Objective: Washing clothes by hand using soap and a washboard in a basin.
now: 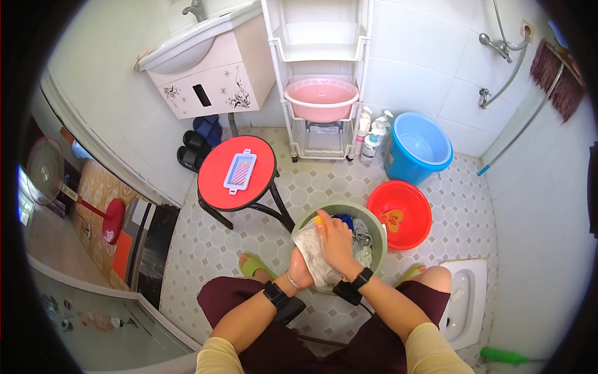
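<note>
Over a green washtub [380, 243] between my feet, I hold a wet, whitish cloth [316, 255] with grey smudges. My left hand [300, 269] is closed on the cloth's near left side, its fingers partly hidden beneath. From above, my right hand [336, 240] presses a yellow bar of soap [319, 220] against the cloth; only the bar's end shows past the fingers. Inside the tub lie a blue cloth [344, 219] and pale, crumpled laundry [362, 242].
A red stool [215, 181] with a soap dish [240, 172] stands left of the tub. Right of it are a red basin [416, 218] and a blue bucket [398, 156]. Pump bottles [370, 146] and a white shelf rack [321, 53] stand behind. A squat toilet [470, 280] lies right.
</note>
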`<state>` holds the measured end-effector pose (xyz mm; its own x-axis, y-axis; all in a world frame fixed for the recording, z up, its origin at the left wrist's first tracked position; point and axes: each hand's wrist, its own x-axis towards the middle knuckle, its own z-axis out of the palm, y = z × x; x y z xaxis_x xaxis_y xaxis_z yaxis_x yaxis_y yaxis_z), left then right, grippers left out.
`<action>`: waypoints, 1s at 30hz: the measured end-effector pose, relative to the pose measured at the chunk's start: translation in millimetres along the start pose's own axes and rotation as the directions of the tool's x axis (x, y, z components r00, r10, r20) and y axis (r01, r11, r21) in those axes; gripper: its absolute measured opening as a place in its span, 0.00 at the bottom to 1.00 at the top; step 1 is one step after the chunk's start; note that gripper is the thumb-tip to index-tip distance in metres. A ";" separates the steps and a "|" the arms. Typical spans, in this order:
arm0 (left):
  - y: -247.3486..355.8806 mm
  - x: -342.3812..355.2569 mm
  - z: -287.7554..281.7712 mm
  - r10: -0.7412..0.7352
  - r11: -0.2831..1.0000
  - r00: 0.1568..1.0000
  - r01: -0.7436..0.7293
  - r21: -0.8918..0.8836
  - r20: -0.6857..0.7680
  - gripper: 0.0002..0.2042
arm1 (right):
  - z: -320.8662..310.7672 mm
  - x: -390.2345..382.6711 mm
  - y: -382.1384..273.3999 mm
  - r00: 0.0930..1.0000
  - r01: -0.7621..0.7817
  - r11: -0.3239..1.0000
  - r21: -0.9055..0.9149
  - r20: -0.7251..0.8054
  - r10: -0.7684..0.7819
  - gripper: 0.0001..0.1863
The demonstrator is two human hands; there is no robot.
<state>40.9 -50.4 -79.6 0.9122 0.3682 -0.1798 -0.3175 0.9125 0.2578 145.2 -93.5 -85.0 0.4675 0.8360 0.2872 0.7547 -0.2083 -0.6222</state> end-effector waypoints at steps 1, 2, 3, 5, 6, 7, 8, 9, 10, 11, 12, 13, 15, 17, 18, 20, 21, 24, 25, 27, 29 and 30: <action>-1.7 -0.3 4.0 -0.016 0.999 0.991 0.021 0.036 -0.135 0.22 | -0.4 2.7 8.3 0.981 -0.171 0.985 0.037 0.098 0.167 0.21; -2.7 1.7 -1.1 -0.012 0.998 0.990 0.021 0.062 -0.139 0.23 | 0.8 -0.7 11.3 0.988 -0.148 0.986 0.080 0.061 0.144 0.19; -0.6 2.0 -12.5 -0.015 0.998 0.990 0.024 0.064 -0.142 0.23 | 1.0 -7.0 6.2 0.987 -0.151 0.985 0.083 0.061 0.146 0.19; 10.2 -0.3 -34.2 -0.014 0.998 0.999 0.016 -0.058 0.040 0.24 | -0.9 -19.4 -15.3 0.996 0.086 0.994 0.069 0.015 -0.087 0.19; 10.7 -2.2 -32.0 0.043 0.998 0.997 -0.040 0.041 -0.057 0.25 | -4.2 -24.2 -22.2 0.992 0.122 0.986 0.112 -0.019 -0.121 0.21; 13.6 -3.7 -36.4 0.041 0.998 0.998 -0.039 0.040 -0.053 0.25 | -4.4 -29.5 -27.5 0.992 0.123 0.987 0.108 -0.020 -0.121 0.21; 17.2 -4.0 -43.8 0.004 0.999 1.000 -0.003 0.038 -0.019 0.25 | -4.1 -34.3 -31.9 0.989 0.150 0.984 0.093 -0.021 -0.148 0.22; 21.9 -2.3 -42.7 -0.036 0.999 0.999 0.035 0.041 0.017 0.25 | -3.4 -34.1 -34.2 0.984 0.177 0.981 0.077 -0.026 -0.175 0.24; 24.5 -0.7 -41.2 -0.026 0.999 0.999 0.025 0.031 0.036 0.26 | -2.6 -31.3 -34.3 0.981 0.192 0.981 0.037 -0.031 -0.191 0.25; 26.1 1.2 -39.5 -0.023 0.999 0.999 0.021 0.034 0.040 0.26 | -2.1 -25.2 -34.2 0.980 0.197 0.980 0.037 -0.034 -0.196 0.25; 23.9 2.7 -22.5 0.012 1.000 0.999 -0.011 0.016 -0.039 0.28 | -1.8 -18.1 -30.0 0.983 0.173 0.983 -0.058 -0.055 -0.176 0.25; 23.6 0.9 -9.3 0.050 0.999 0.992 -0.050 0.003 -0.118 0.30 | -2.9 -10.5 -27.7 0.984 0.150 0.977 -0.149 -0.078 -0.162 0.25; 30.2 -9.4 -3.4 0.015 1.000 0.996 -0.016 -0.006 -0.089 0.32 | -3.3 6.4 -22.5 0.998 0.069 0.991 -0.112 -0.004 -0.070 0.24; 37.2 -14.1 -3.8 -0.024 1.000 0.998 0.023 -0.018 -0.052 0.33 | 0.2 14.1 -9.4 0.997 -0.016 0.996 -0.092 0.071 0.023 0.24; 39.9 -13.9 -7.7 -0.021 0.999 0.998 0.023 0.027 -0.051 0.35 | 8.2 17.5 5.9 0.990 -0.075 0.992 0.101 0.129 0.061 0.24; 41.7 -10.8 -10.2 -0.022 0.998 0.999 0.024 0.065 -0.039 0.36 | 40.0 24.4 46.0 0.997 -0.071 0.805 0.589 0.053 0.049 0.22; 45.0 -14.0 -14.2 -0.045 0.988 0.991 0.063 0.140 -0.124 0.34 | 40.3 28.5 50.2 0.997 -0.065 0.804 0.591 0.067 0.032 0.22; 51.1 -23.0 -25.2 -0.033 0.970 0.961 0.097 0.221 -0.275 0.29 | 19.0 49.5 33.2 0.578 -0.816 0.195 0.544 0.759 0.300 0.16; 49.9 -24.4 -27.8 -0.026 0.965 0.941 0.112 0.237 -0.337 0.27 | 12.7 59.5 26.2 0.574 -0.819 0.211 0.533 0.765 0.293 0.16; 47.5 -22.2 -37.9 -0.066 0.971 0.919 0.149 0.187 -0.389 0.25 | 3.7 79.2 19.4 0.522 -0.852 0.260 0.454 0.776 0.355 0.17; 44.5 -21.4 -50.1 -0.106 0.973 0.891 0.183 0.137 -0.442 0.23 | 8.7 97.2 11.8 0.503 -0.856 0.331 0.398 0.789 0.353 0.16; 40.6 -20.2 -56.0 -0.093 0.975 0.884 0.173 0.137 -0.458 0.22 | 12.6 105.1 15.9 0.471 -0.851 0.377 0.366 0.849 0.240 0.16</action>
<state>-5.0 -10.7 -118.7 0.7174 0.3227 -0.6175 -0.1164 0.9293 0.3505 200.5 -2.6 -73.9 0.0108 0.7749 -0.6320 -0.2819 -0.6041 -0.7454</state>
